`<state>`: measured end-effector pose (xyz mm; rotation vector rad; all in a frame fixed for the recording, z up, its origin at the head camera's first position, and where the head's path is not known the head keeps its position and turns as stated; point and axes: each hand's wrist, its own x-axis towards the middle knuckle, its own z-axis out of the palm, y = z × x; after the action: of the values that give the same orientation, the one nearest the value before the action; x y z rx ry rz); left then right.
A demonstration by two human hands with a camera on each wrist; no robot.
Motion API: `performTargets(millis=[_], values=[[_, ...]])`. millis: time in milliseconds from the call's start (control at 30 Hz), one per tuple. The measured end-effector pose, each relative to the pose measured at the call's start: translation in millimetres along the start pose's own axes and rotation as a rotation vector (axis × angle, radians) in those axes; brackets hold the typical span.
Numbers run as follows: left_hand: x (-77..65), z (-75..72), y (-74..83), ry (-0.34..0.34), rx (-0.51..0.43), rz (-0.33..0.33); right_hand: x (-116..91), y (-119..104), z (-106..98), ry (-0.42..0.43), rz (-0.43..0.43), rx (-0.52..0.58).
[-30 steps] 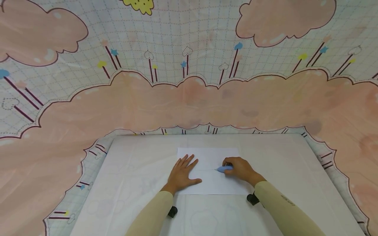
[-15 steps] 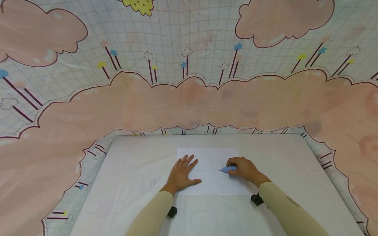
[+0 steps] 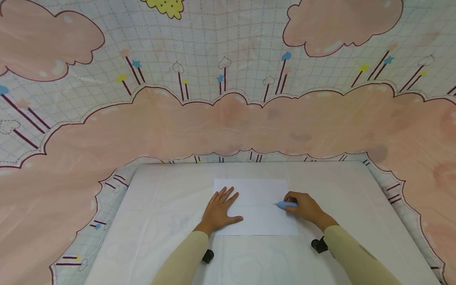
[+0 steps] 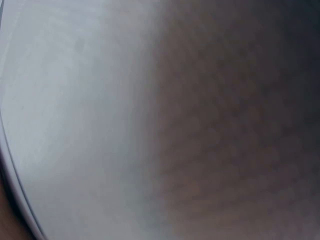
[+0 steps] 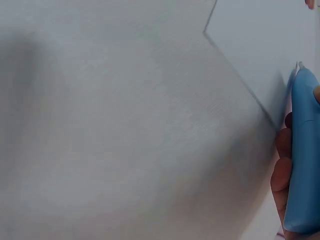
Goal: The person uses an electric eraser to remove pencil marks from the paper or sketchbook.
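Observation:
A white sheet of paper (image 3: 256, 221) lies flat on the white-covered table. My left hand (image 3: 218, 211) rests on its left part with the fingers spread. Over the sheet's right edge, my right hand (image 3: 303, 206) grips a thick, blue, pen-shaped tool (image 3: 286, 205) with a thin tip pointing left at the paper. In the right wrist view, fingers (image 5: 281, 175) curl round the blue tool (image 5: 305, 165), whose small pale tip is close to the sheet (image 5: 250, 45); its exact kind cannot be told. A faint line crosses the paper to the tip's left. The left wrist view is blurred.
The white table cover (image 3: 160, 198) extends round the paper on all sides. Behind and beside the table hangs a cloth (image 3: 221, 126) printed with clouds and stars. Small black devices (image 3: 319, 245) sit under both wrists.
My right hand has slid to the right across the paper with the blue tool, nearing and passing the sheet's right edge. The left hand has stayed in place.

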<state>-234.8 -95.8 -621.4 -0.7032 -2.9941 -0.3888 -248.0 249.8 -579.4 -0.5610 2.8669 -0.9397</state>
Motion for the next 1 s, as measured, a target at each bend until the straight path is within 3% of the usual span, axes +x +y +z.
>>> performTargets(millis=[200, 400, 733, 1000], values=[[-0.1, -3.9, 3.5, -0.022, -0.012, -0.013, -17, 18, -1, 0.145, 0.088, 0.08], [-1.2, -4.4, 4.1, 0.006, -0.03, -0.004, -31, 26, -6, 0.251, 0.186, 0.126], [-2.2, -3.6, 4.1, 0.011, -0.043, 0.003, -47, 34, 1, 0.347, 0.3, 0.164], [-1.8, -2.7, 4.0, 0.004, -0.036, -0.006, -49, 29, 14, 0.588, 0.369, 0.11]])
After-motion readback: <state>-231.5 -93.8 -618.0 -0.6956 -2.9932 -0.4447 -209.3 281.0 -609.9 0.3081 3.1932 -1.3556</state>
